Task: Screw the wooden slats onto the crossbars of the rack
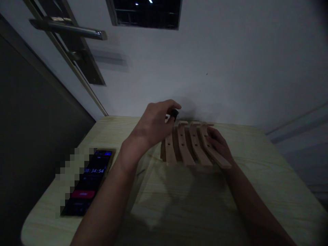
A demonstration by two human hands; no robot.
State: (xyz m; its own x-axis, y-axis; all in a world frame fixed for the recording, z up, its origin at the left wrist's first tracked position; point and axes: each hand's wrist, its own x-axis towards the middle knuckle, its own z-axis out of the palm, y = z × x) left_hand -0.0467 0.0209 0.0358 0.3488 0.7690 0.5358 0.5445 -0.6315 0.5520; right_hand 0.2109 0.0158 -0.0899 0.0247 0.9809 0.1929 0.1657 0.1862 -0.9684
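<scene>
A wooden rack (183, 145) with several bent slats stands near the back of the table. Dark round holes show in the slats, and their tops curve over. My left hand (160, 121) is above the rack's left end, its thumb and fingers closed around a small black piece (175, 113) whose kind I cannot make out. My right hand (219, 141) grips the rightmost slat (215, 155) from the right side, with part of its fingers hidden behind the wood.
A phone (88, 181) with a running timer lies at the left of the light wooden table (159, 205). A small thin dark object (140, 172) lies before the rack. Behind the table is a white door (205, 61) with a metal handle (77, 30).
</scene>
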